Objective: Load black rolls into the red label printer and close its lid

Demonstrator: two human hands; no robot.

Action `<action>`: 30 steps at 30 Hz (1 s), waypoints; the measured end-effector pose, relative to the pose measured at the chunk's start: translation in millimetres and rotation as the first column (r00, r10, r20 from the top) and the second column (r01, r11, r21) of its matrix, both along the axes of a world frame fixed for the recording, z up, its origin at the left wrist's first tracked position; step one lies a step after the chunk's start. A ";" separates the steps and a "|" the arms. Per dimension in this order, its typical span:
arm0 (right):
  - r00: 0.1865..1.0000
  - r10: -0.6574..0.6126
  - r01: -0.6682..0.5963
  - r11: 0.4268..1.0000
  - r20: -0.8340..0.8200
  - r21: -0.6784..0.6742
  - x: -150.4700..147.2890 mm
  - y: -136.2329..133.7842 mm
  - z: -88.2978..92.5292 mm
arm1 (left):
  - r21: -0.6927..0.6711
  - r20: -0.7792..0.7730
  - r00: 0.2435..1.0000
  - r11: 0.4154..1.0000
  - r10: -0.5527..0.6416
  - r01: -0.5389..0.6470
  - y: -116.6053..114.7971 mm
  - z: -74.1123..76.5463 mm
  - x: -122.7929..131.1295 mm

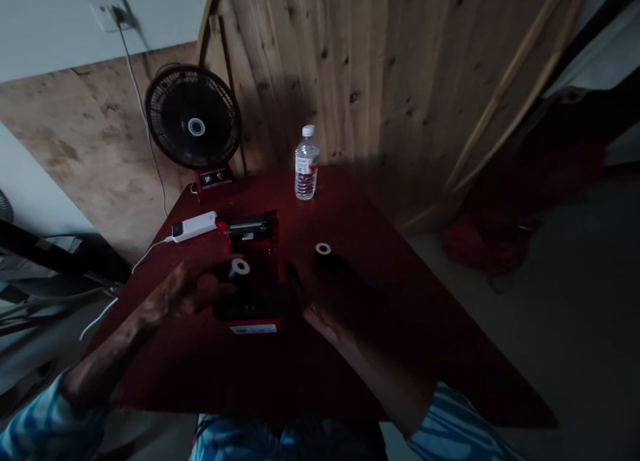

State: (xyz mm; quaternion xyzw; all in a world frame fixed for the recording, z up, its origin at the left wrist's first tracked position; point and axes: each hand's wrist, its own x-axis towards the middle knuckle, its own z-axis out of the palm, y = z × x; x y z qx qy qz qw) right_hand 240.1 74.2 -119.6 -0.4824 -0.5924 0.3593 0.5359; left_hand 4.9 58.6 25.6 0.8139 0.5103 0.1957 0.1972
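A small roll with a white core ring (241,266) sits between the thumb and forefinger of my left hand (193,291). My left hand holds it over the black, open bay of a red and black device that looks like a small label printer (253,304). The device's black roller part (247,228) is raised at the back. My right hand (313,294) is at the device's right side, deep in shadow, so its fingers are hard to make out. Just beyond it, a second dark roll with a white ring (323,249) is on the table.
A white power bank (194,227) with a cable lies left of the device on the dark red table (200,374). Behind stand a black fan (193,118) and a clear plastic bottle (306,164). A wooden panel (360,81) rises along the table's back edge.
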 end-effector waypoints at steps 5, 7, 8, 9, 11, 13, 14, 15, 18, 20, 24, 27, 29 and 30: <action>0.999 0.043 -0.044 0.998 0.010 0.055 2.8 -1.6 6.5 | 0.007 -0.278 0.951 0.990 -0.135 0.142 15.5 8.6 47.6; 0.999 0.029 -0.030 0.997 0.012 0.076 4.0 -2.3 12.3 | -0.007 -0.419 0.901 0.993 -0.113 0.121 23.8 7.4 56.8; 1.000 0.020 -0.021 0.997 0.006 0.080 4.8 -3.2 15.7 | -0.016 -0.466 0.877 0.992 -0.117 0.124 27.3 6.5 59.7; 1.000 0.014 -0.015 0.996 0.005 0.083 5.8 -4.4 19.3 | -0.017 -0.494 0.861 0.991 -0.125 0.134 30.4 5.4 61.8; 0.999 0.010 -0.014 0.995 0.043 0.100 7.8 -7.5 25.9 | -0.036 -0.510 0.843 0.983 -0.173 0.179 36.5 2.0 64.0; 0.995 0.010 -0.021 0.993 0.096 0.114 8.4 -10.1 30.4 | -0.095 -0.504 0.832 0.972 -0.232 0.214 43.8 -2.8 65.2; 0.994 0.009 -0.022 0.993 0.113 0.113 8.0 -10.6 31.3 | -0.129 -0.497 0.828 0.966 -0.258 0.223 48.0 -5.3 65.6; 0.993 0.012 -0.025 0.994 0.118 0.106 7.3 -10.6 31.5 | -0.162 -0.488 0.827 0.960 -0.280 0.230 52.3 -7.4 66.1; 0.995 0.024 -0.033 0.995 0.101 0.097 5.5 -8.8 29.8 | -0.210 -0.455 0.829 0.944 -0.325 0.255 61.4 -8.0 65.4; 0.990 0.012 -0.029 0.992 0.139 0.121 5.9 -7.7 29.5 | -0.228 -0.429 0.830 0.931 -0.358 0.284 59.9 -1.9 60.4; 0.984 -0.023 -0.004 0.988 0.175 0.154 5.4 -5.0 25.4 | -0.090 -0.279 0.927 0.968 -0.250 0.234 33.8 13.8 36.6; 0.996 -0.016 0.008 0.996 0.088 0.091 -0.2 0.9 10.1 | -0.085 -0.172 0.971 0.985 -0.164 0.151 7.9 13.3 19.4; 0.999 -0.029 0.027 0.998 0.038 0.061 -3.3 4.8 -1.8 | -0.101 -0.137 0.980 0.986 -0.147 0.133 -3.2 6.4 15.2; 0.999 -0.025 0.024 0.998 0.022 0.060 -4.0 6.1 -6.1 | -0.096 -0.116 0.983 0.986 -0.144 0.133 -5.9 2.3 15.3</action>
